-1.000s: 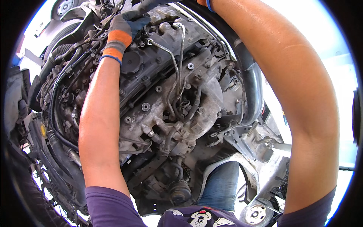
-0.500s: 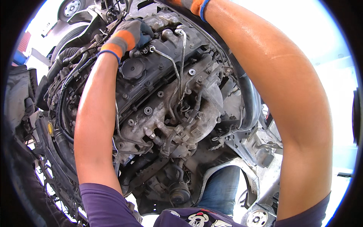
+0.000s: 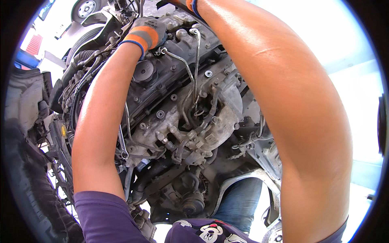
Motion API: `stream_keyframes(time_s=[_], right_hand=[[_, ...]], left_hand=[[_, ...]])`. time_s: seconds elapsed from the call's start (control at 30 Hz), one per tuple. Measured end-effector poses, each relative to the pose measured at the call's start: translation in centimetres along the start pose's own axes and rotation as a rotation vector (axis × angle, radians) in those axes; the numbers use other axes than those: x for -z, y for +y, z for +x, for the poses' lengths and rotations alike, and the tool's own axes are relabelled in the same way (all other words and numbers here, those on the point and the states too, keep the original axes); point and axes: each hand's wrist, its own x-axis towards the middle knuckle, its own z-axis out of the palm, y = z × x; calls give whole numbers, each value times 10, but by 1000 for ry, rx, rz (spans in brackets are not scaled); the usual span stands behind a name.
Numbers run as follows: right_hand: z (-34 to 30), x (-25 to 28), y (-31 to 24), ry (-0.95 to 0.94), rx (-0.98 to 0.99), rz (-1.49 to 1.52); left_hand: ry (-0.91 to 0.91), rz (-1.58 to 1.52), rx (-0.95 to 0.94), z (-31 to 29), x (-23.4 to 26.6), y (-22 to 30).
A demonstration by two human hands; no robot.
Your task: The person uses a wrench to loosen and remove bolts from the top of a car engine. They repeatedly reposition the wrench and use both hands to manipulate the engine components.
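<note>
My left hand [image 3: 150, 33], in a grey and orange work glove, is down on the far part of a dark engine cover [image 3: 166, 71]. Its fingers curl under, and what they grip is hidden. Just to the right of its wrist, a metal pipe [image 3: 178, 57] joins the cover at a fitting; a second metal pipe [image 3: 197, 48] stands farther right. A round black cap [image 3: 144, 71] sits below the wrist. My right hand [image 3: 189, 4] reaches past the top edge, where only a strip of orange glove and blue cuff shows; its fingers are out of sight.
Nearer me lies a grey metal manifold [image 3: 162, 129] with bolts and hoses. A shiny wrench [image 3: 123, 146] rests beside my left forearm. Ribbed hoses and wiring [image 3: 85, 56] run along the left. A wheel [image 3: 86, 8] stands at the far left.
My left hand has turned so its back faces up and its fingers are less visible. My right arm has shifted left, and the whole view has moved slightly.
</note>
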Motion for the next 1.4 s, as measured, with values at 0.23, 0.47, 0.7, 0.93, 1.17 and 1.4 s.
stream_keyframes(time_s=[0.23, 0.47, 0.7, 0.93, 1.17, 1.4], right_hand=[[-6, 17, 32, 2, -55, -202], [-12, 19, 24, -11, -28, -121], [-13, 27, 14, -23, -85, -168], [-9, 12, 15, -2, -98, -115], [-10, -7, 30, 124, -15, -149], [-8, -2, 9, 104, -46, -77]], left_hand=[[136, -164, -29, 32, 16, 31], [105, -142, -59, 36, 3, 18], [78, -81, -56, 23, 23, 19], [35, -177, -77, -2, 36, 5], [36, -73, -154, 5, 24, 10], [182, -105, -212, 19, -21, -3]])
